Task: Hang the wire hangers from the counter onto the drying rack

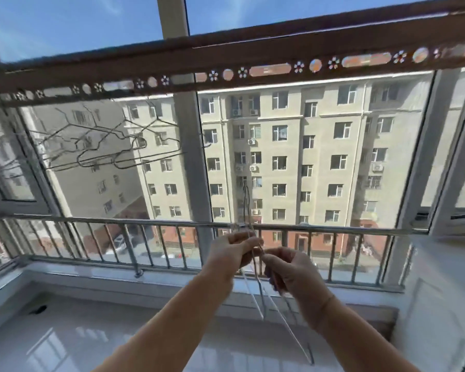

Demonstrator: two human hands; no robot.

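A person stands at the window. In the lower middle of the frame, the left hand (231,253) and the right hand (293,272) are close together. Each grip is closed around a bunch of thin wire hangers (253,298). The hooks poke up above the hands. The long wires slant down to the lower right, above the white bench (91,339). The brown drying rack (253,57) runs across the top of the frame. Some hung hangers (105,146) dangle from it in the upper left. A metal railing (118,224) crosses behind the hands.
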